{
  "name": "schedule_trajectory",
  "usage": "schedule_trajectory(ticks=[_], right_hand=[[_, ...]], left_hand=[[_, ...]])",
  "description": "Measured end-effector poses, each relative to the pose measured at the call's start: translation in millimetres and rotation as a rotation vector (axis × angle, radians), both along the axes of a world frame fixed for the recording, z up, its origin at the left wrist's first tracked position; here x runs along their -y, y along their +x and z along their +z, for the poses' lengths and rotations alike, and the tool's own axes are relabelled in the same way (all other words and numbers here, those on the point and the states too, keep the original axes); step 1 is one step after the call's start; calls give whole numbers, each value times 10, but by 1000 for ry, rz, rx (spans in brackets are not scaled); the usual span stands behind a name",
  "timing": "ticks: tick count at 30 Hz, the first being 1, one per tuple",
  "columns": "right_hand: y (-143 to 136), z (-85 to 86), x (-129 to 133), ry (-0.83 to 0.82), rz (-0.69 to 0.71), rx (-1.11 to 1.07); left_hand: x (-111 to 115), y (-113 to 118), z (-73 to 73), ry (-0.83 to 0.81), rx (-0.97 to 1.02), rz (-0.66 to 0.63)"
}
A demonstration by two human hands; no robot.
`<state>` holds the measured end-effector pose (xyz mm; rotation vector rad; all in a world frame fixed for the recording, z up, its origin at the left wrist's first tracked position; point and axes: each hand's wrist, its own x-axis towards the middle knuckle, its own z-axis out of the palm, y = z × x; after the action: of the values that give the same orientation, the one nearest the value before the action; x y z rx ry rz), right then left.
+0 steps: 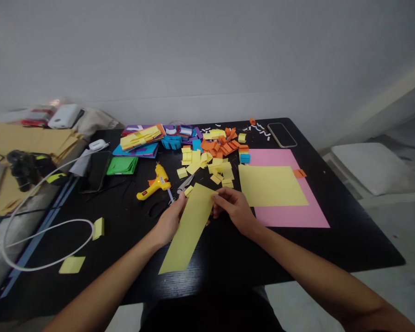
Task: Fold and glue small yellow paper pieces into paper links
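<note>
Paper strip (188,233), yellow, slanting, between both hands (169,222) (238,210)

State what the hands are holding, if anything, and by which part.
A yellow paper strip: the right hand pinches its upper right corner; the left hand holds its left edge.

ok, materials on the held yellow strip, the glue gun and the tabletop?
Yellow strip: paper or thin card, matte; thin, flat sheet with clean edges and no shine.
Glue gun: body probably molded plastic, smooth; even, saturated yellow.
Tabletop: perhaps laminate or painted wood, semi-gloss black; light reflects near the front edge, showing fine grain-like lines. Core material can't be told.
</note>
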<state>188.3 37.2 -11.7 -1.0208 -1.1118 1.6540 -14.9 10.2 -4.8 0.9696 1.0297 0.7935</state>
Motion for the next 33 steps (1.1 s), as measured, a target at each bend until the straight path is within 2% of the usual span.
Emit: schedule_trajectory(ticks=[5,8,13,16,20,26,33], right_hand=[[-7,3,20,6,-7,1],[-11,7,24,21,-3,5],[-14,14,42,38,67,33],[-10,17,70,52,128,46],[-3,31,102,98,184,58],[-6,52,100,90,148,5],[-7,16,97,140,138,84]], left_hand=[[-10,13,121,-178,3,-16],[-4,-3,172,-129,-13,-55],[-18,4,227,34,-65,-236],[-25,14,216,83,-78,-295],[-19,8,170,126,-152,-306],[-23,-3,134,177,-199,-263],[-13,-9,111,180,-264,-286]])
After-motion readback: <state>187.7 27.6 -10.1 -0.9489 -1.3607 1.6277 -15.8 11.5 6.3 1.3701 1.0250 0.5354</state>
